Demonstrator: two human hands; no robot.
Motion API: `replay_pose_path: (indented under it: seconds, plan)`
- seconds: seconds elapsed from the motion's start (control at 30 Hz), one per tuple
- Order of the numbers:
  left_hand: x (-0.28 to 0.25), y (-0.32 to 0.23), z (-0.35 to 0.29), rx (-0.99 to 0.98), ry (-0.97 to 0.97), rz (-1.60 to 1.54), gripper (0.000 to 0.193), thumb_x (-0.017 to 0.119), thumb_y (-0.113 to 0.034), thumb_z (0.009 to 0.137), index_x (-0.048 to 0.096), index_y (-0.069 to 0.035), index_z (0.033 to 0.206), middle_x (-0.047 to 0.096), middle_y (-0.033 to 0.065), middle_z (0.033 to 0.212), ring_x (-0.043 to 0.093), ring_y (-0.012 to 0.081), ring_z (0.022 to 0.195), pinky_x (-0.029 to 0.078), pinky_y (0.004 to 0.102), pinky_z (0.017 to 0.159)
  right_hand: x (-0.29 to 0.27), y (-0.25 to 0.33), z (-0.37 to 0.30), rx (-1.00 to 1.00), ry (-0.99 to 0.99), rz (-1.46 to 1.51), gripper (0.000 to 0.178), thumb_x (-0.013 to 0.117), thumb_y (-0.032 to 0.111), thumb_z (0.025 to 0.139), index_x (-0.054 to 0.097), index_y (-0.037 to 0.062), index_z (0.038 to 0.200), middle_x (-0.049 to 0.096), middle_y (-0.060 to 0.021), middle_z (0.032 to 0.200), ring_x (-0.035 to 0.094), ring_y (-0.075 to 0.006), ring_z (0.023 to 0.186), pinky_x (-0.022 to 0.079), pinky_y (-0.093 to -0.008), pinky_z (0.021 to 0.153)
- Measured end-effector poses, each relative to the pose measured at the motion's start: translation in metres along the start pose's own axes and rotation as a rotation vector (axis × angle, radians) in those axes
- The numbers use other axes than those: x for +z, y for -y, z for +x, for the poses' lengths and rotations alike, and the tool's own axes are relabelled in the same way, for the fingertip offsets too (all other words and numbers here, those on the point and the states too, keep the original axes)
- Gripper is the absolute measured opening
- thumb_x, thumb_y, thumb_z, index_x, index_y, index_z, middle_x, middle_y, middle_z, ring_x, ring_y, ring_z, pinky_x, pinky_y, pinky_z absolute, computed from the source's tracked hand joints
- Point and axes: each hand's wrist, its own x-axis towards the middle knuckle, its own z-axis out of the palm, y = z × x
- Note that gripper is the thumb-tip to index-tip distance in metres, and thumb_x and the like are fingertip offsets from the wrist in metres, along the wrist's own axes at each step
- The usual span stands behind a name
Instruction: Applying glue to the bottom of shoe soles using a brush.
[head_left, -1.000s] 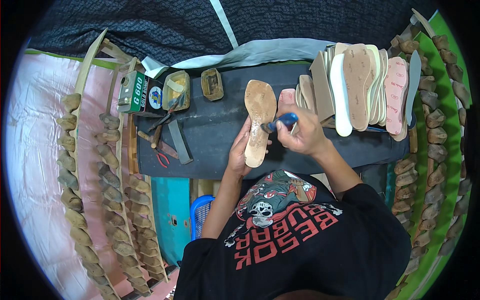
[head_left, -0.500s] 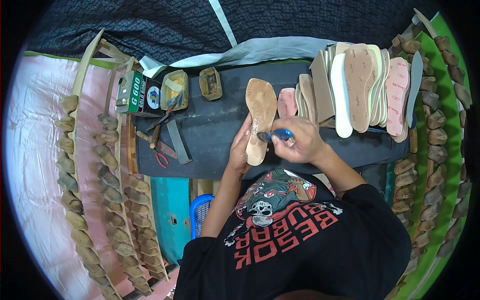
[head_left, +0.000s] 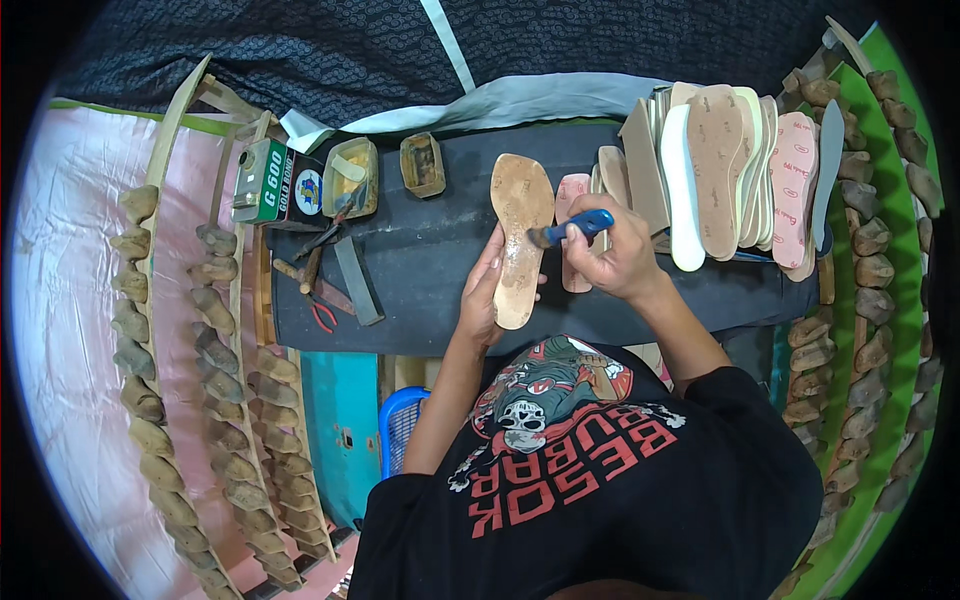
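Note:
A tan shoe insole (head_left: 522, 200) is held upright over the table's front by my left hand (head_left: 484, 290), thumb on its face and fingers curled behind. Its middle looks wet and shiny. My right hand (head_left: 618, 252) grips a blue-handled brush (head_left: 585, 227), whose bristles touch the right edge of the insole's waist. Behind that hand, a pink insole (head_left: 572, 190) and several tan ones (head_left: 613, 170) are partly hidden.
Stacked insoles (head_left: 718, 165) stand at the table's right. Far left are a green glue can (head_left: 262, 185), two tubs (head_left: 350, 205) (head_left: 422, 165), a hammer (head_left: 310, 270), red-handled pincers (head_left: 322, 318) and a grey sharpening stone (head_left: 358, 285). Racks of wooden shoe lasts (head_left: 215, 345) (head_left: 870, 270) flank both sides.
The brush has moved up and to the right across the insole, its handle now raised. My left hand and the insole have barely moved.

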Motion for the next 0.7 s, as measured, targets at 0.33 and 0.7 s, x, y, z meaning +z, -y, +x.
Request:
replay_pose_path:
  seconds: [0.33, 0.7]
  plan:
    - [0.003, -0.001, -0.005, 0.027, -0.038, -0.02, 0.069, 0.048, -0.033, 0.105, 0.015, -0.009, 0.161, 0.051, 0.0165, 0.145, 0.068, 0.0257, 0.103, 0.062, 0.0349, 0.077, 0.003, 0.004, 0.003, -0.001, 0.021, 0.02, 0.018, 0.07, 0.005, 0.083, 0.062, -0.0001, 0.098, 0.065, -0.0113, 0.077, 0.063, -0.0259, 0.059, 0.049, -0.0351, 0.055]
    - [0.001, 0.0, -0.004, 0.023, -0.036, -0.007, 0.071, 0.05, -0.037, 0.104, 0.016, -0.011, 0.161, 0.055, 0.0156, 0.14, 0.068, 0.0245, 0.099, 0.062, 0.0345, 0.076, 0.005, 0.01, 0.0, 0.029, 0.029, 0.009, 0.021, 0.071, 0.006, 0.082, 0.061, -0.0002, 0.099, 0.063, -0.0121, 0.076, 0.064, -0.0252, 0.063, 0.05, -0.0347, 0.058]
